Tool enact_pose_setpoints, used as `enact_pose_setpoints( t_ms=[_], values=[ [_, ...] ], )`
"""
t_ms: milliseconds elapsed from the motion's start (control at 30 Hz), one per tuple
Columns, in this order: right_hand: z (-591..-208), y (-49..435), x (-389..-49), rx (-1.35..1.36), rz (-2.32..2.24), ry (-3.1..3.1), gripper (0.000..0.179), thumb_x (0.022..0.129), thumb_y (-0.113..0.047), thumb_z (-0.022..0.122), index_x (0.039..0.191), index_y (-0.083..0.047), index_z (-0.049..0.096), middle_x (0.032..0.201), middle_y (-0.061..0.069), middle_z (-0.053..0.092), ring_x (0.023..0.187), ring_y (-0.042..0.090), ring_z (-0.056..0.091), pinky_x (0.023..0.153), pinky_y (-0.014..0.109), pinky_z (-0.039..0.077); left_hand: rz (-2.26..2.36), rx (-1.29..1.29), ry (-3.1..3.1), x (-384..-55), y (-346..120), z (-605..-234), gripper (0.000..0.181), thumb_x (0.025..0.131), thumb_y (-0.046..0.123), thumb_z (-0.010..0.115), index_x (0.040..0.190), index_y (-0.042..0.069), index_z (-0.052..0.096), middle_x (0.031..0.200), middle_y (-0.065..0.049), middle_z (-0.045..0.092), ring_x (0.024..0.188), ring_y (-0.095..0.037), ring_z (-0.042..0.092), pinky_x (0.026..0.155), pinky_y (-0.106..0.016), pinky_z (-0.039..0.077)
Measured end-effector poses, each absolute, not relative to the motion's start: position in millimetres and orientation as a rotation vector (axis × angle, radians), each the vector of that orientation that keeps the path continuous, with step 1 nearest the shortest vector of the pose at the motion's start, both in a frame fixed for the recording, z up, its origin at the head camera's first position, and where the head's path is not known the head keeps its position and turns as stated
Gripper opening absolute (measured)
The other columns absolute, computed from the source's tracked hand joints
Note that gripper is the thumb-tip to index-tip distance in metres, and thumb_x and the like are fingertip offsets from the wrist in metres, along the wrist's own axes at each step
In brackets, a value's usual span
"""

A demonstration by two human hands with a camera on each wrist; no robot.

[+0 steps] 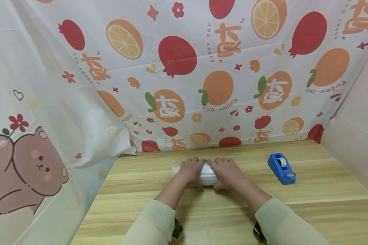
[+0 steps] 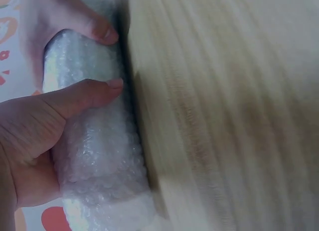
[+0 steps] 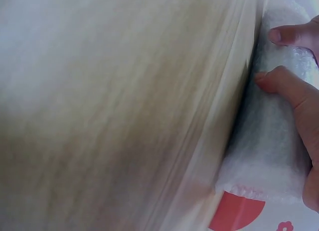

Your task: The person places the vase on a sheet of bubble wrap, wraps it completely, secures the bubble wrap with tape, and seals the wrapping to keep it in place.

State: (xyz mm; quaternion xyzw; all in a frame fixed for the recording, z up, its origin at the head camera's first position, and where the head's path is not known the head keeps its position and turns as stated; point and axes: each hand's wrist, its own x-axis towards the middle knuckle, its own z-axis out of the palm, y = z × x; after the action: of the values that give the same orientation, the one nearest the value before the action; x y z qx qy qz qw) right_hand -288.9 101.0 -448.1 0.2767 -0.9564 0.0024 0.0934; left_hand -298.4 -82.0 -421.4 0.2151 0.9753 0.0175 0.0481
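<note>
A roll of bubble wrap (image 1: 208,175) lies crosswise on the wooden table, in front of the person. The left hand (image 1: 190,171) grips its left part, thumb on the near side and fingers over the top. Close beside it, the right hand (image 1: 227,173) holds the right part in the same way. In the left wrist view the bubble wrap roll (image 2: 99,146) shows its clear bubbled surface, with the left thumb across it. The right wrist view shows the roll's (image 3: 264,136) open-looking end and both thumbs pressed on it. Anything inside the roll is hidden.
A blue tape dispenser (image 1: 280,168) with a roll of tape stands on the table (image 1: 135,197) to the right of the hands. Behind the table hangs a fruit-printed sheet (image 1: 178,112). At the left is a white curtain (image 1: 89,136) with a bear print.
</note>
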Motion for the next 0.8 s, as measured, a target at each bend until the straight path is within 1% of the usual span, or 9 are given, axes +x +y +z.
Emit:
enact_pose_setpoints(
  t_ms=[133, 333, 567, 800],
  values=[
    [-446.5, 100.3, -290.1, 0.831, 0.026, -2.835, 0.096, 0.064, -0.054, 0.084, 0.143, -0.016, 0.044, 0.121, 0.01, 0.06, 0.108, 0.031, 0.058, 0.09, 0.054, 0.049, -0.034, 0.647, 3.043, -297.5, -80.6, -427.9, 0.11, 0.053, 0.044, 0.095, 0.145, 0.019, 0.041, 0.142, -0.014, 0.05, 0.13, -0.041, 0.045, 0.108, -0.064, 0.033],
    [-445.5, 101.0, -292.6, 0.841, 0.024, -2.832, 0.096, 0.061, -0.054, 0.084, 0.141, -0.016, 0.047, 0.116, 0.009, 0.061, 0.102, 0.03, 0.06, 0.085, 0.051, 0.051, -0.058, 0.64, 3.1, -291.5, -79.1, -433.3, 0.11, 0.057, 0.042, 0.094, 0.148, 0.018, 0.037, 0.144, -0.016, 0.048, 0.134, -0.041, 0.043, 0.111, -0.063, 0.029],
    [-443.4, 100.5, -298.6, 0.834, 0.038, -2.89, 0.094, 0.059, -0.053, 0.083, 0.14, -0.019, 0.048, 0.113, 0.007, 0.061, 0.098, 0.027, 0.06, 0.081, 0.048, 0.052, -0.066, 0.685, 3.135, -284.5, -81.3, -433.6, 0.106, 0.061, 0.039, 0.093, 0.147, 0.016, 0.037, 0.143, -0.018, 0.048, 0.132, -0.042, 0.044, 0.111, -0.06, 0.032],
    [-438.0, 99.6, -299.6, 0.837, 0.098, -2.974, 0.094, 0.059, -0.05, 0.083, 0.142, -0.022, 0.048, 0.112, 0.004, 0.062, 0.093, 0.023, 0.059, 0.08, 0.045, 0.051, -0.065, 0.724, 3.154, -280.3, -83.6, -434.8, 0.105, 0.059, 0.04, 0.094, 0.144, 0.015, 0.039, 0.137, -0.016, 0.051, 0.128, -0.041, 0.048, 0.111, -0.058, 0.034]
  ],
)
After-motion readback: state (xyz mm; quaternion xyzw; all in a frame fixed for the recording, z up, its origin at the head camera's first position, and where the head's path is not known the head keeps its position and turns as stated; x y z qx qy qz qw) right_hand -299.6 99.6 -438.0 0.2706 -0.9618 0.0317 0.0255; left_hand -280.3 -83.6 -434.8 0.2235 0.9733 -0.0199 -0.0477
